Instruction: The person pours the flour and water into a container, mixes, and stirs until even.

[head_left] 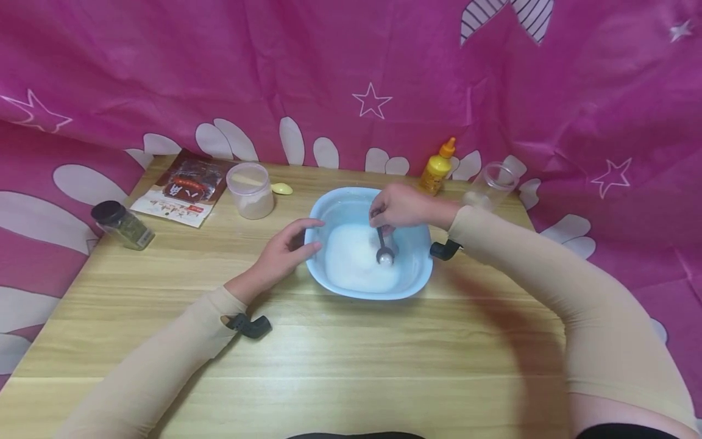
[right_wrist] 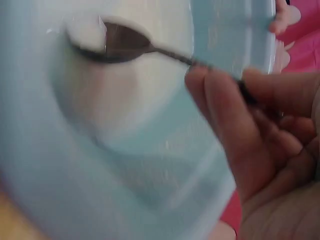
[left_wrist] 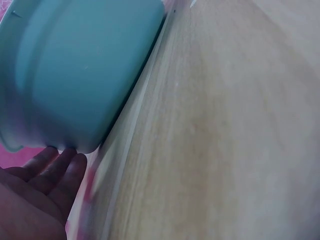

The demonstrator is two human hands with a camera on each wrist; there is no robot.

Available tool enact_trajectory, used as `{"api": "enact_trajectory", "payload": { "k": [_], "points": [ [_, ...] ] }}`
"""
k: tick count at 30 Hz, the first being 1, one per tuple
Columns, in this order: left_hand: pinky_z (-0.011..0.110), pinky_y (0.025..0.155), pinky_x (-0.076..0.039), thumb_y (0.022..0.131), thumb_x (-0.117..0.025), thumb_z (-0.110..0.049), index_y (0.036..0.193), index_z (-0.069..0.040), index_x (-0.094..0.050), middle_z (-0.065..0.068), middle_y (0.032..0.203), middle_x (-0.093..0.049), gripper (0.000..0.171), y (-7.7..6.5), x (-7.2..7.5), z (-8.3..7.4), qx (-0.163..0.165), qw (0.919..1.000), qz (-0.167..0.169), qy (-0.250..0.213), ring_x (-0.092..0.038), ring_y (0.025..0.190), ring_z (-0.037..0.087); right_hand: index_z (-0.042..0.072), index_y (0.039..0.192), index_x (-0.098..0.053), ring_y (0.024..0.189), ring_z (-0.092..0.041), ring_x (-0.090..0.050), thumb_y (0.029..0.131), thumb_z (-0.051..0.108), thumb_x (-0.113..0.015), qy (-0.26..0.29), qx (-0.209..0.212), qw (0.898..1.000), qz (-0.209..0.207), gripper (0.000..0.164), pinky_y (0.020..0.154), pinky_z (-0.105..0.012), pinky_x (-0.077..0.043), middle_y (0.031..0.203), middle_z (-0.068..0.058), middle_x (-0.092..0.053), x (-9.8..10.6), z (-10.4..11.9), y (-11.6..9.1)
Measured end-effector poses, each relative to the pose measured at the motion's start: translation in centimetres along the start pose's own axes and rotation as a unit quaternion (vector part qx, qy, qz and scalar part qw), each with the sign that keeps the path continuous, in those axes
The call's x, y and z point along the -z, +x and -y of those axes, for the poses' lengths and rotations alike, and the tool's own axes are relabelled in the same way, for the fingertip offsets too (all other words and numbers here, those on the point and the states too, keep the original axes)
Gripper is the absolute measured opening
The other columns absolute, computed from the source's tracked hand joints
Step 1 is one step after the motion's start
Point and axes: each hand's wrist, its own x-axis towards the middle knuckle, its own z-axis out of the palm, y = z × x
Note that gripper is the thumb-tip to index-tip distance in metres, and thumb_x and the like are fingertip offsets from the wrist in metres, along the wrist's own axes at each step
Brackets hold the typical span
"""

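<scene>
A light-blue plastic basin stands on the table with a white, milky layer across its bottom. My left hand holds its left side, thumb and forefinger over the rim. The other fingertips touch the basin's outer wall in the left wrist view. Over the basin's right half, my right hand pinches the handle of a dark metal spoon, bowl downward at the white contents. In the right wrist view something white and lumpy fills the tip of the spoon.
Left of the basin are a lidded jar of green flakes, a brown-and-white packet, a tub of white powder and a yellow spoon. Behind, to the right, stand a yellow squeeze bottle and a clear container. A pink curtain hangs behind.
</scene>
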Motion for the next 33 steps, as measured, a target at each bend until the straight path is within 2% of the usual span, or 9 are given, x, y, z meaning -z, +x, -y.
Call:
{"api": "enact_trajectory", "payload": {
  "k": [4, 9, 14, 18, 21, 23, 28, 30, 33],
  "points": [
    [0.030, 0.106, -0.060, 0.107, -0.074, -0.010, 0.152, -0.008, -0.063, 0.013, 0.159, -0.059, 0.047, 0.0, 0.0, 0.1, 0.000, 1.0000, 0.001, 0.000, -0.062, 0.141, 0.038, -0.003, 0.118, -0.081, 0.090, -0.020, -0.083, 0.106, 0.014, -0.078, 0.086, 0.020, 0.995, 0.049, 0.021, 0.086, -0.034, -0.068, 0.100, -0.009, -0.082, -1.0, 0.5, 0.4],
    [0.030, 0.107, -0.059, 0.107, -0.073, -0.010, 0.153, -0.007, -0.062, 0.013, 0.159, -0.059, 0.047, -0.1, -0.1, 0.1, -0.001, 1.0000, 0.002, 0.001, -0.061, 0.142, 0.037, -0.002, 0.119, -0.081, 0.093, -0.019, -0.083, 0.107, 0.014, -0.077, 0.115, 0.040, 0.992, -0.006, 0.021, 0.087, -0.034, -0.068, 0.101, -0.008, -0.082, -1.5, 0.8, 1.3],
    [0.030, 0.108, -0.058, 0.107, -0.074, -0.011, 0.153, -0.008, -0.062, 0.012, 0.160, -0.059, 0.047, -0.1, -0.1, 0.0, 0.002, 1.0000, 0.003, 0.005, -0.061, 0.142, 0.036, 0.000, 0.114, -0.083, 0.087, -0.018, -0.082, 0.106, 0.013, -0.078, 0.070, 0.031, 0.992, -0.099, 0.016, 0.083, -0.031, -0.067, 0.097, -0.007, -0.082, -0.8, 0.5, 1.4],
    [0.031, 0.108, -0.059, 0.107, -0.074, -0.009, 0.152, -0.007, -0.063, 0.012, 0.159, -0.059, 0.047, 0.0, 0.0, 0.0, 0.000, 1.0000, 0.001, 0.004, -0.062, 0.141, 0.036, 0.003, 0.108, -0.086, 0.078, -0.015, -0.079, 0.105, 0.014, -0.078, -0.025, 0.027, 0.991, -0.126, 0.014, 0.077, -0.033, -0.064, 0.089, -0.003, -0.081, 0.1, 0.1, 0.8],
    [0.030, 0.109, -0.057, 0.107, -0.073, -0.008, 0.153, -0.005, -0.062, 0.013, 0.159, -0.059, 0.047, 0.1, 0.0, -0.1, -0.005, 1.0000, 0.002, 0.006, -0.061, 0.143, 0.037, 0.005, 0.108, -0.086, 0.075, -0.015, -0.076, 0.105, 0.015, -0.078, -0.084, 0.021, 0.992, -0.091, 0.014, 0.076, -0.035, -0.062, 0.087, -0.002, -0.080, 0.6, 0.0, 0.2],
    [0.030, 0.111, -0.056, 0.107, -0.073, -0.008, 0.153, -0.005, -0.062, 0.013, 0.160, -0.059, 0.047, 0.1, 0.0, -0.1, -0.006, 1.0000, 0.003, 0.008, -0.060, 0.144, 0.036, 0.003, 0.109, -0.086, 0.076, -0.015, -0.077, 0.105, 0.015, -0.078, -0.078, 0.018, 0.996, -0.046, 0.015, 0.078, -0.034, -0.064, 0.090, -0.003, -0.080, 0.7, 0.0, 0.0],
    [0.029, 0.114, -0.053, 0.107, -0.074, -0.009, 0.152, -0.009, -0.064, 0.010, 0.159, -0.060, 0.046, 0.0, -0.1, -0.1, -0.003, 0.9999, 0.000, 0.012, -0.058, 0.146, 0.033, -0.002, 0.115, -0.083, 0.086, -0.019, -0.082, 0.105, 0.013, -0.078, 0.042, 0.014, 0.998, 0.050, 0.018, 0.084, -0.032, -0.068, 0.098, -0.008, -0.081, -0.4, 0.3, 0.1],
    [0.029, 0.115, -0.053, 0.107, -0.074, -0.010, 0.152, -0.009, -0.064, 0.010, 0.159, -0.060, 0.046, -0.1, 0.0, -0.1, -0.002, 0.9999, -0.001, 0.013, -0.058, 0.146, 0.032, -0.002, 0.117, -0.082, 0.089, -0.021, -0.083, 0.105, 0.014, -0.079, 0.082, 0.023, 0.995, 0.057, 0.020, 0.085, -0.033, -0.068, 0.098, -0.008, -0.082, -0.9, 0.7, 0.2],
    [0.029, 0.114, -0.054, 0.107, -0.074, -0.010, 0.152, -0.009, -0.064, 0.011, 0.159, -0.060, 0.046, -0.1, 0.0, -0.2, 0.000, 0.9999, -0.001, 0.015, -0.059, 0.145, 0.033, -0.002, 0.119, -0.082, 0.094, -0.024, -0.083, 0.106, 0.014, -0.079, 0.112, 0.045, 0.992, 0.035, 0.021, 0.087, -0.036, -0.068, 0.100, -0.007, -0.082, -1.4, 1.2, 0.7]
  ]
}}
